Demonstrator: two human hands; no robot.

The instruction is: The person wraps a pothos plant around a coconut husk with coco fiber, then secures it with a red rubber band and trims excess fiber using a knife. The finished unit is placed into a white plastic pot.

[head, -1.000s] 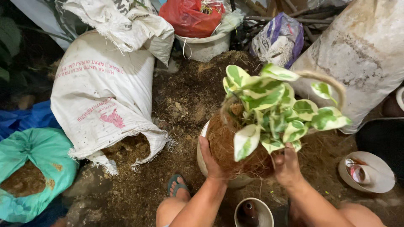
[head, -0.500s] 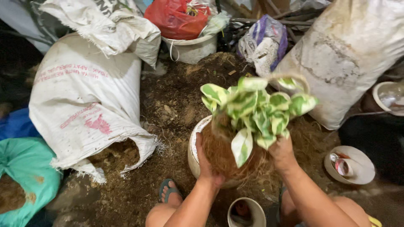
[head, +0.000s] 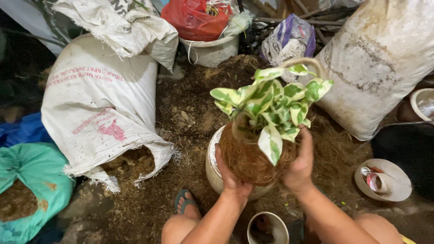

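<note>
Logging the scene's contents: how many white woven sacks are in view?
3: one lying open at left, spilling brown fibre; one crumpled on top of it; one standing at upper right. Others may be hidden beyond the frame.

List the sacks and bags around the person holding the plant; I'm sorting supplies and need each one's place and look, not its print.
White woven sack: left, lying open, red print.
Grey-white sack: right, upright, stained.
Teal bag: lower left, bulging.
Red plastic bag: top, in a pale bucket.
Purple-white bag: top right, crumpled.
</note>
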